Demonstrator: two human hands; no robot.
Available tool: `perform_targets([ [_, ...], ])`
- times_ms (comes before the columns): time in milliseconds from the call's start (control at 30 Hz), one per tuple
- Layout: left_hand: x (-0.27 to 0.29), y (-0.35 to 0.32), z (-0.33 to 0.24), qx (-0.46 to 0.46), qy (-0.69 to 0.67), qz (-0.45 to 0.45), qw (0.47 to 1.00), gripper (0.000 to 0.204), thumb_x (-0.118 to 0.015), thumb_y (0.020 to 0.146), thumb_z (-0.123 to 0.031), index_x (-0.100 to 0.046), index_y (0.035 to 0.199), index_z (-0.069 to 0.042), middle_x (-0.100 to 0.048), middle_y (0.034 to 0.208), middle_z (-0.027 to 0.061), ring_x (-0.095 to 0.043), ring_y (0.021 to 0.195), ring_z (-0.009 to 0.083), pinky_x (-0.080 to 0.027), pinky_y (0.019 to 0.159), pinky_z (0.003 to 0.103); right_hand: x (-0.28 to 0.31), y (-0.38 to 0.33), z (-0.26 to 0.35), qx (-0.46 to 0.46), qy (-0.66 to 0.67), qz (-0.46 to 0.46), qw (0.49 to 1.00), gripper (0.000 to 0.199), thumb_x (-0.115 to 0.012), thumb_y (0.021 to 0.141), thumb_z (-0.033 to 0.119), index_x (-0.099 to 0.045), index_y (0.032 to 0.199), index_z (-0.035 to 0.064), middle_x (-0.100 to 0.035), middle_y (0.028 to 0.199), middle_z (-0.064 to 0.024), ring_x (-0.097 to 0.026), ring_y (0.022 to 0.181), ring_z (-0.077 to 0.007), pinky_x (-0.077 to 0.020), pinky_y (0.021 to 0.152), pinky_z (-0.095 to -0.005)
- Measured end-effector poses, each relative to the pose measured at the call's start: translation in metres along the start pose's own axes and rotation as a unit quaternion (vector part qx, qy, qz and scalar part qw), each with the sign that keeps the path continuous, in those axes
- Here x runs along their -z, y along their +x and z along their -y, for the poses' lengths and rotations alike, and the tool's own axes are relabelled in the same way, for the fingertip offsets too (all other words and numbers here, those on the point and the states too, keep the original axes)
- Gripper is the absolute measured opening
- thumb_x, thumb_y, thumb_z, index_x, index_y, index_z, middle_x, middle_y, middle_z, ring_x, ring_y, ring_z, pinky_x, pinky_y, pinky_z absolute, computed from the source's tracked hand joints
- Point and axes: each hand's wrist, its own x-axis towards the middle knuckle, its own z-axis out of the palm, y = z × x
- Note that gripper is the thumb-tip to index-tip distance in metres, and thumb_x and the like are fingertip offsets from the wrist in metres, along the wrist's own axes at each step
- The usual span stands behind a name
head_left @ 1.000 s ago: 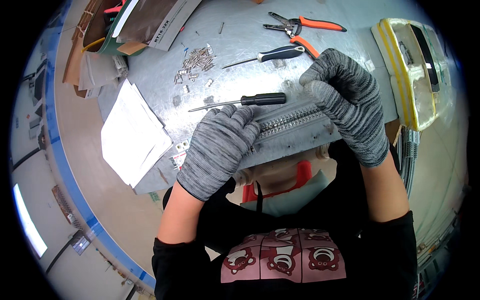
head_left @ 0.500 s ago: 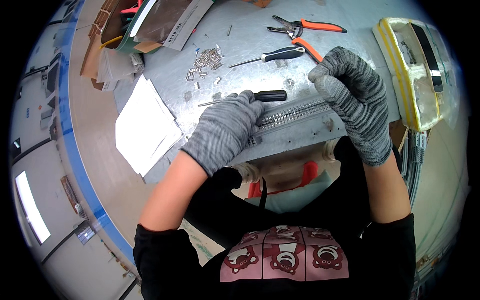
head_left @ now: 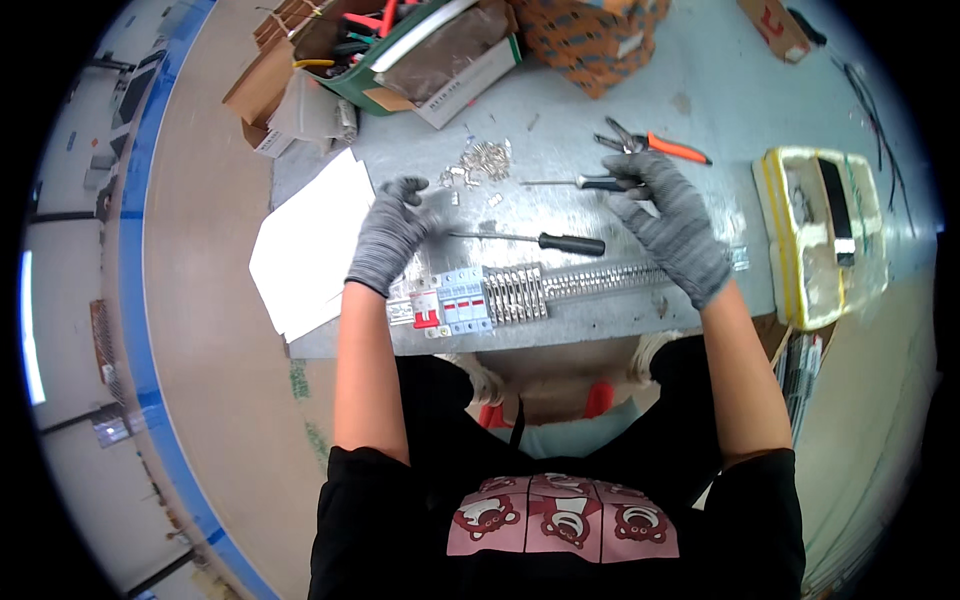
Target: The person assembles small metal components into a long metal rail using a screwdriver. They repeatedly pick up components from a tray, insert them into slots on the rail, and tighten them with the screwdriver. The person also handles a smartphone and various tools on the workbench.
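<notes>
My left hand (head_left: pixel 388 238), in a grey knitted glove, is off the rail and near the white paper sheets (head_left: pixel 312 240). Its fingers are apart, with nothing visible in them. My right hand (head_left: pixel 668 225), gloved alike, has thumb and fingers spread on either side of a screwdriver with a black and white handle (head_left: pixel 598 183). Whether it touches that handle cannot be made out. A black-handled screwdriver (head_left: pixel 572 244) lies between the hands. Below it, a slotted metal rail (head_left: pixel 605 279) carries a red and white breaker (head_left: pixel 426 312), pale blue breaker modules (head_left: pixel 463 303) and grey terminal blocks (head_left: pixel 516 293).
Small metal parts (head_left: pixel 480 163) lie heaped beyond the screwdrivers. Orange-handled wire strippers (head_left: pixel 675 148) rest past my right hand. A yellow-edged foam box (head_left: pixel 790 240) stands at the right, a green tool bin (head_left: pixel 385 98) at the far left, a patterned bag (head_left: pixel 590 50) at the back.
My left hand has lifted off the rail and moved left, uncovering the breakers and terminal blocks. My right hand's pinched fingers have spread and come to the black and white screwdriver handle. The view has shifted.
</notes>
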Motion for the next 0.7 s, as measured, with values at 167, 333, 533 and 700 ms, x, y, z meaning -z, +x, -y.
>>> perform_targets([
  [167,-0.014,0.006,0.000,0.034,0.220,0.014,0.975,0.119,-0.093,0.048,-0.039,-0.031,0.143,-0.002,-0.029,0.144,0.0337,-0.037,0.133,0.0406,-0.035,0.110,0.037,-0.061,0.090,-0.022,0.076,-0.311,0.115,0.941,0.044,-0.068,0.078,0.007,-0.058,0.121,0.0042,-0.058,0.120,-0.0153,-0.053,0.118,-0.0298,-0.0425,0.101,-0.0359],
  [333,-0.021,0.029,-0.025,-0.023,0.173,0.051,0.983,0.104,-0.089,0.057,-0.036,-0.037,0.139,-0.001,-0.032,0.143,0.0303,-0.041,0.130,0.0398,-0.037,0.109,0.037,-0.093,0.147,-0.039,-0.064,-0.539,0.235,0.806,0.049,-0.070,0.073,0.014,-0.058,0.119,0.0023,-0.053,0.125,-0.0196,-0.052,0.118,-0.0336,-0.0426,0.101,-0.0387],
  [533,-0.025,0.042,-0.005,-0.084,0.021,0.058,0.995,0.079,-0.082,0.068,-0.024,-0.045,0.133,0.000,-0.055,0.116,0.0197,-0.057,0.108,0.0308,-0.045,0.098,0.036,-0.128,0.128,-0.039,0.009,-0.367,0.235,0.900,0.050,-0.065,0.074,0.003,-0.058,0.123,0.0032,-0.053,0.120,-0.0225,-0.055,0.111,-0.0373,-0.0441,0.099,-0.0383],
  [700,-0.034,0.033,0.002,-0.088,0.061,0.021,0.994,0.072,-0.082,0.069,-0.018,-0.047,0.129,0.002,-0.059,0.107,0.0175,-0.059,0.099,0.0274,-0.047,0.092,0.035,-0.112,0.103,-0.035,0.010,-0.338,0.226,0.914,0.067,-0.076,0.070,0.018,-0.051,0.131,0.0049,-0.049,0.126,-0.0216,-0.048,0.120,-0.0369,-0.0397,0.105,-0.0377],
])
